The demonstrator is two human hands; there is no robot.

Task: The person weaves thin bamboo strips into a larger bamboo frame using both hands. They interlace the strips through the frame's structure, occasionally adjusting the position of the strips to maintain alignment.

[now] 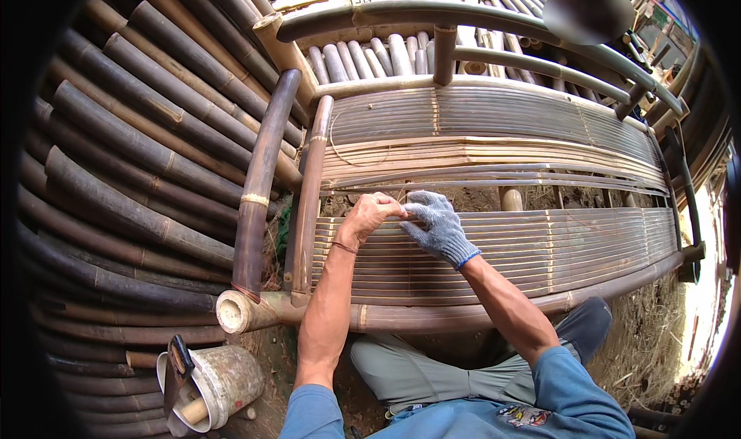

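Note:
My bare left hand [373, 217] is closed in a pinch, a cord round its wrist. Its fingertips meet those of my right hand [437, 227], which wears a grey knitted glove with a blue cuff and is closed too. Whatever sits between the fingertips is too small to make out. Both hands are over the gap in the bamboo bench seat, at the far edge of the near panel of dark bamboo slats [494, 246]. Beyond the gap lie loose slats, dark and pale [502, 152], and a far slat panel [494, 115]. A thin curved strand [333, 134] rests at their left end.
Dark bamboo poles [139, 138] are stacked along the left. At lower left a dirty white bucket [235, 377] holds a handsaw [181, 358] and a bamboo piece. The bench's front rail [455, 316] crosses before my knees; its backrest rail [463, 13] rises behind, with cut bamboo beyond.

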